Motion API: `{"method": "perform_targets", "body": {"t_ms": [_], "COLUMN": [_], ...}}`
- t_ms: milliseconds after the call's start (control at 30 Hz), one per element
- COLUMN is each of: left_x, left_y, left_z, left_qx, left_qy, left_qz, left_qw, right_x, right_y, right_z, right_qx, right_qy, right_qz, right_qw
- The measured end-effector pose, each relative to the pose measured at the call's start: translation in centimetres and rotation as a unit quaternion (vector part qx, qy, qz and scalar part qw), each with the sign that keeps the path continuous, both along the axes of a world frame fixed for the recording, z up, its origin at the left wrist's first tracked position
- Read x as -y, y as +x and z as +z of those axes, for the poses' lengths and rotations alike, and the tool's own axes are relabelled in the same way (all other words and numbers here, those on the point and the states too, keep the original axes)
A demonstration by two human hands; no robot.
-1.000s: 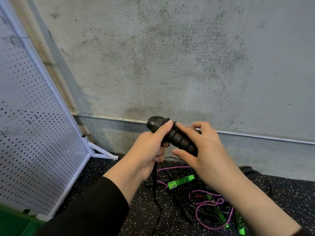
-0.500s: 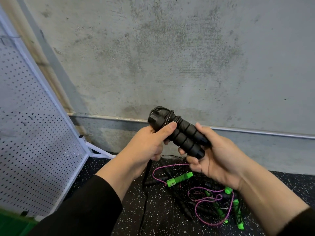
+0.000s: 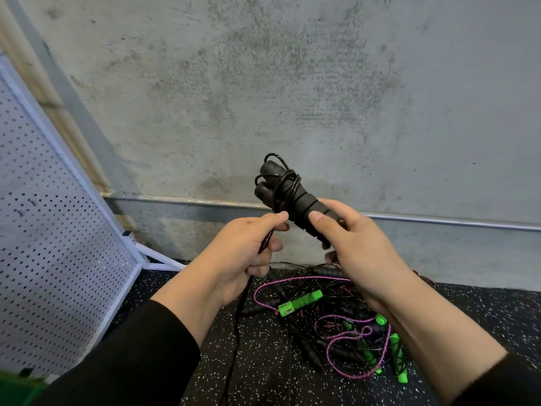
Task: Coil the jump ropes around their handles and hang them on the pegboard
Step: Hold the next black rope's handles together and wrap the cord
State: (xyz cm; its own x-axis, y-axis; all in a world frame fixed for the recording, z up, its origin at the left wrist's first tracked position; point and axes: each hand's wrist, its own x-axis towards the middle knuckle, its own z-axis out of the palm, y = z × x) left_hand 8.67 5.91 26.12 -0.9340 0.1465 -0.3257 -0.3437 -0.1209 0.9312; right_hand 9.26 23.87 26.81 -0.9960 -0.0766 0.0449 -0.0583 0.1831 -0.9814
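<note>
My right hand (image 3: 354, 244) grips the lower end of a pair of black ribbed jump-rope handles (image 3: 295, 200), held tilted up to the left at chest height. A thin black cord (image 3: 285, 183) is looped a few times around their upper ends. My left hand (image 3: 246, 253) pinches that cord just below the handles; the loose part hangs down past my wrist to the floor. The white pegboard (image 3: 55, 244) leans at the left.
On the speckled black floor lies a tangle of other ropes (image 3: 336, 326): a pink cord, green handles (image 3: 300, 302) and black handles. A grey concrete wall (image 3: 292, 83) with a metal rail stands close ahead. Something green (image 3: 17, 388) shows at the bottom left corner.
The handles have tilted more upright and a few cord loops now show on their tops. My left hand came off the handle top and now pinches the cord lower down.
</note>
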Motion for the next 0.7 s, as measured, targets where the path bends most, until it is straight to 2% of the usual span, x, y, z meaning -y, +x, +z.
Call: {"method": "perform_targets", "body": {"t_ms": [67,233,333,467,600,667,700], "left_x": [0.0,-0.1,-0.1,0.0,0.1,0.1,0.1], "left_y": [0.2,0.1,0.1,0.1,0.3,0.4,0.5], "left_z": [0.1,0.2,0.2,0.2,0.5,0.7,0.7], "left_qx": [0.006,0.016,0.022,0.02,-0.002,-0.01,-0.014], "left_qy": [0.01,0.033,0.034,0.038,0.044,0.054,0.06], "left_qz": [-0.004,0.015,0.034,0.05,0.035,0.026,0.02], "left_qw": [1.0,0.999,0.999,0.998,0.998,0.998,0.998], "right_x": [-0.1,0.2,0.5,0.7,0.4,0.3,0.2], "right_y": [-0.1,-0.2,-0.2,0.0,0.1,0.1,0.0], "right_z": [-0.1,-0.7,-1.5,-1.7,-1.0,-0.1,0.2], "right_qx": [-0.057,-0.083,-0.126,-0.136,-0.105,-0.021,0.044], "right_qy": [0.086,0.169,0.253,0.273,0.225,0.117,0.021], "right_qz": [0.009,0.017,0.024,0.032,0.05,0.02,0.012], "right_qw": [0.995,0.982,0.959,0.952,0.967,0.993,0.999]}}
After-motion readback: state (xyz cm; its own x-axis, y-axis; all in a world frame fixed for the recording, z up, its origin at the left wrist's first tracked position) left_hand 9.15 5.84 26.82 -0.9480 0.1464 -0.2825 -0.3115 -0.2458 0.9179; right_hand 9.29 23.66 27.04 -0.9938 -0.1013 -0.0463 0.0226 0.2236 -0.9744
